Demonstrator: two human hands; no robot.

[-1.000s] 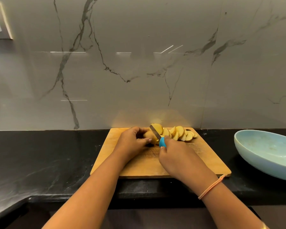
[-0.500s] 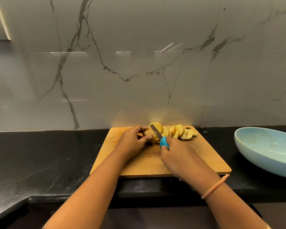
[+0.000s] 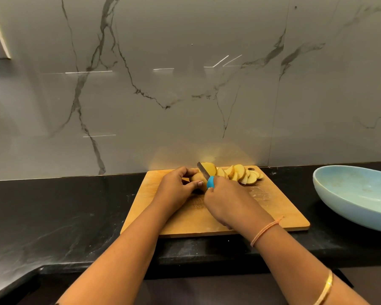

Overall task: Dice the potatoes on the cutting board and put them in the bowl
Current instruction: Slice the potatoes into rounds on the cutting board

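While the left hand point(image 3: 176, 186) pinched the potato point(image 3: 195, 177) on the cutting board point(image 3: 273, 209), the right hand point(image 3: 227, 201) gripped the knife point(image 3: 204, 172), apparently slicing; the slices point(image 3: 240, 175) would next need cross-cutting into dice.

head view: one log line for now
stage: slicing | left hand: holds potato | right hand: grips knife, blade at potato | slices: on board | bowl: no potato seen

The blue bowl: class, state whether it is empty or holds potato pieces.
Empty, in the part that shows: the bowl has a bare pale inside. The potato slices lie on the cutting board.
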